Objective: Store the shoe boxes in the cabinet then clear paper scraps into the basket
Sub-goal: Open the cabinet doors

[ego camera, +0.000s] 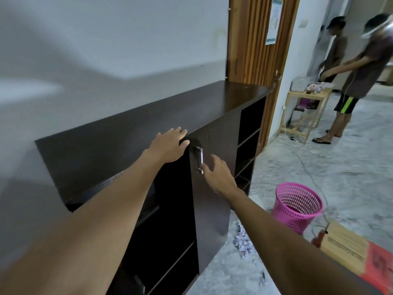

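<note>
A dark brown cabinet [119,133] stands against the wall. Its door [212,209] hangs partly open, showing dark shelves inside. My left hand [170,144] rests flat on the cabinet's top front edge, fingers over the door's upper corner. My right hand [219,174] is spread, its fingertips touching the silver door handle [199,159]. A pink mesh basket [296,206] stands on the floor to the right. Paper scraps [242,242] lie on the floor by the door's foot. A cardboard shoe box [344,248] with a red part lies at lower right.
Open shelves [247,143] fill the cabinet's right end. A cable [308,171] runs across the mottled floor. Two people stand at the far right beside a small wooden table [304,111]. A wooden slatted panel [255,39] rises behind the cabinet.
</note>
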